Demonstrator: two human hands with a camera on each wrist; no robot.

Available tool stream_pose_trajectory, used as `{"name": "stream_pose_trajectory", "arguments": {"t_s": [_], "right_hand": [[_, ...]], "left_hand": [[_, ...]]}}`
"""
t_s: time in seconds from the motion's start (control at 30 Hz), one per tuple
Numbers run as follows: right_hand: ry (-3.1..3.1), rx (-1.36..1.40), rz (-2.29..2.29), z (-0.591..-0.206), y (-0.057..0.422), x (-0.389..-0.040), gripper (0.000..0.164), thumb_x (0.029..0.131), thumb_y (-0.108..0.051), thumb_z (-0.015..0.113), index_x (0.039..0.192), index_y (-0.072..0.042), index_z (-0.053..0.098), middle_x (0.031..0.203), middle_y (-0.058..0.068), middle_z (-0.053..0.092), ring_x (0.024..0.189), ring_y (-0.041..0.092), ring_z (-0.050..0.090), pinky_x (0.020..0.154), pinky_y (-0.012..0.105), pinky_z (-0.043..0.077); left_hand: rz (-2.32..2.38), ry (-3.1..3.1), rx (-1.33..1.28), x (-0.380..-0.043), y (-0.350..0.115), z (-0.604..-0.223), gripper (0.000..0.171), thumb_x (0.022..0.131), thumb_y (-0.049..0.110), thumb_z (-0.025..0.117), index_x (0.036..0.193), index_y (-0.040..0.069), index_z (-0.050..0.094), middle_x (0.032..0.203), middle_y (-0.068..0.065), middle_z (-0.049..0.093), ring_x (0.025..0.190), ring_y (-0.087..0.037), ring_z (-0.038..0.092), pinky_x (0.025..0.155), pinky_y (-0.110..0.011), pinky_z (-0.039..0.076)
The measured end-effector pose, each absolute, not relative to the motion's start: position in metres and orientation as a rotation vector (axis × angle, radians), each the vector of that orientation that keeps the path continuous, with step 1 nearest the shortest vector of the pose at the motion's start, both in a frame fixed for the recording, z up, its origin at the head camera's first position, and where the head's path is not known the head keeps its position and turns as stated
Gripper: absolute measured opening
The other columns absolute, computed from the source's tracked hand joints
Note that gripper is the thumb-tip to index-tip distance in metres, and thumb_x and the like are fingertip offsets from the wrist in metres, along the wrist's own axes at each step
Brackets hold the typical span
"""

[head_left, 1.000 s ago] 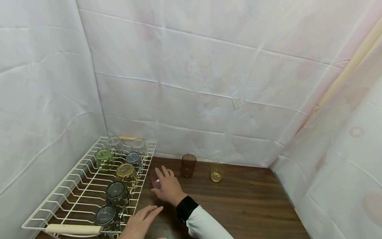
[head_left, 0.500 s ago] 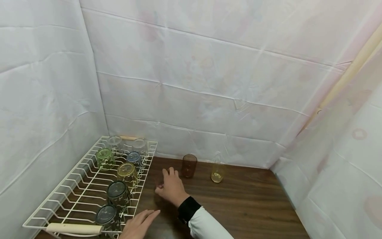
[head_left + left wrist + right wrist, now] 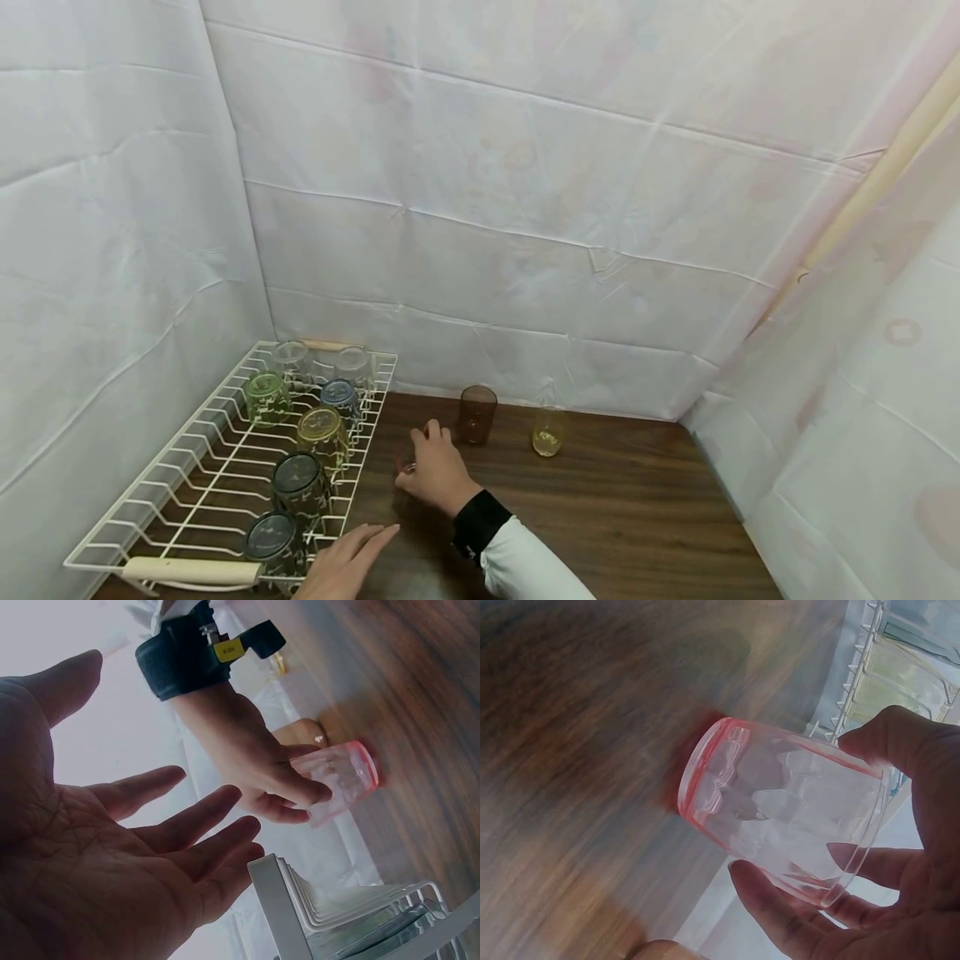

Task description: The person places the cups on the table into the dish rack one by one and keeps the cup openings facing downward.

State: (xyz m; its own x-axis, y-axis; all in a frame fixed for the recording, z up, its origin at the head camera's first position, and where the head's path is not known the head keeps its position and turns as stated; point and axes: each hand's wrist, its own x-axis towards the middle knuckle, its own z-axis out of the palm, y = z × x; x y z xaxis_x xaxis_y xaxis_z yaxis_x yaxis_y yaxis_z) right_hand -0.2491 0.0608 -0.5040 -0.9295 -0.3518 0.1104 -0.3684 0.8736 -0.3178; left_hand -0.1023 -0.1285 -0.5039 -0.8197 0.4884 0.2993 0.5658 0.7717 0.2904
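My right hand pinches a clear pink glass near its rim, thumb on one side and fingers on the other. The right wrist view shows the glass mouth toward the palm, with its thick reddish base close over the brown table. From the head view the hand hides most of this glass. My left hand is beside the front right corner of the white wire rack, fingers extended and holding nothing. The left wrist view has its palm in front, with the pink glass beyond the fingertips.
Several upside-down glasses stand in the rack, among them a green one, a blue one, an amber one and dark ones. A brown glass and a pale yellow glass stand near the back wall sheet.
My right hand has closed its fingers and thumb in on the pink glass and shifted slightly right with it. My left hand has drawn back a little, staying beside the rack.
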Motion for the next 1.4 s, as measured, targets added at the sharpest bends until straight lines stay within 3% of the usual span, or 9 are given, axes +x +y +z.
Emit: {"name": "stream_pose_trajectory", "arguments": {"t_s": [0.23, 0.47, 0.63, 0.83, 0.97, 1.1, 1.27, 1.4], "right_hand": [[-2.981, 0.551, 0.663, -0.509, 0.069, -0.247, 0.075, 0.091, -0.034, 0.079, 0.156, -0.008, 0.052, 0.146, 0.014, 0.051, 0.127, 0.027, 0.055, 0.09, 0.032, 0.056], [-2.889, 0.612, 0.806, -0.514, 0.076, -0.238, 0.073, 0.092, -0.039, 0.082, 0.153, -0.011, 0.053, 0.138, 0.009, 0.053, 0.122, 0.021, 0.059, 0.095, 0.032, 0.056], [-2.788, 0.739, 0.998, -0.516, 0.088, -0.235, 0.069, 0.089, -0.031, 0.081, 0.149, -0.013, 0.052, 0.135, 0.006, 0.052, 0.115, 0.02, 0.063, 0.092, 0.027, 0.057], [-2.666, 0.724, 1.52, -0.519, 0.104, -0.23, 0.061, 0.093, -0.021, 0.079, 0.145, -0.016, 0.049, 0.138, 0.01, 0.049, 0.122, 0.03, 0.06, 0.09, 0.025, 0.06], [-2.525, 0.634, 1.864, -0.521, 0.11, -0.222, 0.053, 0.097, -0.018, 0.075, 0.142, -0.008, 0.047, 0.135, 0.019, 0.05, 0.121, 0.025, 0.056, 0.089, 0.023, 0.057], [-2.279, 0.532, 2.289, -0.516, 0.116, -0.213, 0.049, 0.1, -0.011, 0.068, 0.14, 0.001, 0.043, 0.134, 0.017, 0.051, 0.117, 0.015, 0.06, 0.09, 0.023, 0.059], [-1.802, 0.472, 2.813, -0.504, 0.127, -0.205, 0.033, 0.104, -0.008, 0.053, 0.136, -0.009, 0.043, 0.132, 0.002, 0.059, 0.115, 0.013, 0.07, 0.096, 0.036, 0.065], [-1.46, 0.599, 3.027, -0.494, 0.138, -0.197, 0.034, 0.109, -0.014, 0.04, 0.141, -0.016, 0.049, 0.137, 0.002, 0.066, 0.121, 0.016, 0.071, 0.1, 0.035, 0.064]], "left_hand": [[-0.562, -2.697, -0.839, -0.105, -0.128, -0.506, 0.08, 0.094, 0.078, 0.06, 0.144, 0.015, 0.062, 0.125, -0.008, 0.068, 0.109, -0.024, 0.069, 0.069, -0.035, 0.055], [-0.788, -2.807, -0.723, -0.102, -0.119, -0.489, 0.071, 0.087, 0.055, 0.083, 0.141, 0.012, 0.066, 0.129, -0.009, 0.07, 0.112, -0.037, 0.069, 0.079, -0.056, 0.058], [-0.817, -2.62, -0.646, -0.099, -0.115, -0.48, 0.065, 0.08, 0.046, 0.091, 0.135, 0.019, 0.071, 0.124, 0.002, 0.072, 0.108, -0.021, 0.071, 0.081, -0.047, 0.058], [-0.92, -2.648, -0.51, -0.095, -0.11, -0.463, 0.06, 0.083, 0.046, 0.09, 0.136, 0.026, 0.071, 0.129, 0.012, 0.069, 0.114, -0.019, 0.07, 0.088, -0.045, 0.06], [-0.938, -2.633, -0.504, -0.094, -0.105, -0.456, 0.058, 0.084, 0.047, 0.09, 0.135, 0.029, 0.07, 0.13, 0.015, 0.067, 0.114, -0.016, 0.069, 0.087, -0.041, 0.06], [-0.97, -2.608, -0.549, -0.093, -0.098, -0.451, 0.055, 0.085, 0.047, 0.089, 0.135, 0.032, 0.069, 0.129, 0.018, 0.067, 0.114, -0.012, 0.068, 0.088, -0.037, 0.06], [-1.008, -2.542, -0.579, -0.093, -0.095, -0.449, 0.057, 0.084, 0.043, 0.09, 0.136, 0.035, 0.068, 0.129, 0.019, 0.067, 0.115, -0.008, 0.067, 0.087, -0.034, 0.061], [-0.96, -2.464, -0.625, -0.094, -0.095, -0.451, 0.061, 0.08, 0.038, 0.093, 0.136, 0.033, 0.069, 0.129, 0.016, 0.069, 0.113, -0.008, 0.068, 0.085, -0.033, 0.061]]}}
